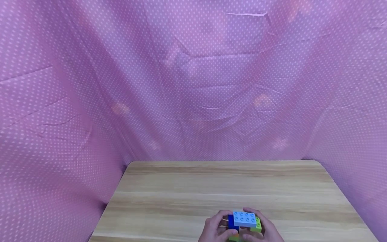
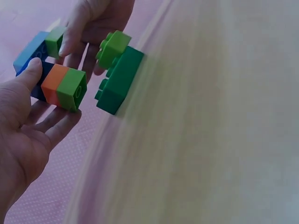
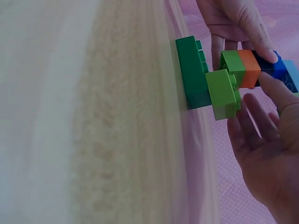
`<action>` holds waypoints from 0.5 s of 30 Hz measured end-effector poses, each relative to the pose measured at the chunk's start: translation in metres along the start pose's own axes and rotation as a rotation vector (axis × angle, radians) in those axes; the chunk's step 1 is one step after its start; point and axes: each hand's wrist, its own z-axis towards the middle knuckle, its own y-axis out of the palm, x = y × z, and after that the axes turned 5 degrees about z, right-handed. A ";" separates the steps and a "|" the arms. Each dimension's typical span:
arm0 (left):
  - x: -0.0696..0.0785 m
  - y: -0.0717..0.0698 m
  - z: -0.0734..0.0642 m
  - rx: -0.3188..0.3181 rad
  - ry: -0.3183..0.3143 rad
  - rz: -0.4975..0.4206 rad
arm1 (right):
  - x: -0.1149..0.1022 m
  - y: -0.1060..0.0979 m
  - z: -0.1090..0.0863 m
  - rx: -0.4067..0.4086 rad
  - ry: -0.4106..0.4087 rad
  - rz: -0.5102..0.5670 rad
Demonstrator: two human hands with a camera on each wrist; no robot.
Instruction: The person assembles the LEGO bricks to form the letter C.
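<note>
Both hands hold one joined piece of toy building bricks above the table's near edge. My left hand (image 1: pixel 214 228) grips its column, with the thumb on a dark blue brick (image 2: pixel 46 72). Below that come an orange brick (image 2: pixel 54 84) and a green brick (image 2: pixel 71 88) with an open hollow underside. A light blue brick (image 1: pixel 244 219), studs up, bridges the top. Under its right end sits a lime green brick (image 1: pixel 257 226), which my right hand (image 1: pixel 266 230) holds between thumb and fingers. Its lower fingers (image 3: pixel 252 121) reach out beneath.
At the near edge of the wooden table (image 1: pixel 181 191) stands a dark green brick (image 2: pixel 120 81) with a lime brick (image 2: pixel 113 48) on top, close to both hands. Pink dotted cloth (image 1: pixel 205 84) hangs around the table's back and sides.
</note>
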 end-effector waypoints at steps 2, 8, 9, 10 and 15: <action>0.000 0.001 -0.003 -0.032 0.008 0.018 | 0.002 -0.001 -0.001 -0.008 -0.041 -0.040; -0.002 0.000 -0.008 -0.056 0.016 0.083 | 0.000 -0.005 -0.003 -0.047 -0.061 0.013; -0.003 0.000 -0.009 -0.049 0.013 0.084 | -0.001 -0.005 -0.003 -0.060 -0.039 0.048; -0.003 0.000 -0.010 -0.045 0.007 0.081 | -0.003 -0.006 -0.004 -0.074 -0.021 0.075; -0.009 -0.001 -0.017 -0.022 0.002 0.077 | -0.006 -0.006 -0.007 -0.133 0.044 0.128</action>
